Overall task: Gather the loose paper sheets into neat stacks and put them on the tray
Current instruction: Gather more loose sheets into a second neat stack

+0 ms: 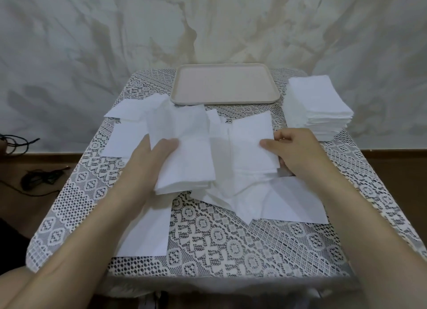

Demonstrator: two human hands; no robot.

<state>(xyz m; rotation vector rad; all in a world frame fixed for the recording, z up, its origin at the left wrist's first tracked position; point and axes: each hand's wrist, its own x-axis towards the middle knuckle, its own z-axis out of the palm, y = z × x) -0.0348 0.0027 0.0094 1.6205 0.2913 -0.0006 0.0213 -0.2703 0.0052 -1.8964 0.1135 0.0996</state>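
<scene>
White paper sheets lie scattered over the middle of the lace-covered table. My left hand (147, 161) grips a small bundle of sheets (184, 156), thumb on top, lifted slightly off the table. My right hand (293, 151) pinches the right edge of another sheet (245, 142) that overlaps the pile. More loose sheets (293, 200) lie flat below and to the right, one (145, 232) under my left forearm, others (129, 110) at the left. The beige tray (226, 100) sits at the far middle with nothing on it.
A tall neat stack of white sheets (316, 105) stands at the table's far right, beside the tray. Dark cables (39, 177) lie on the floor to the left. A draped cloth backdrop hangs behind the table.
</scene>
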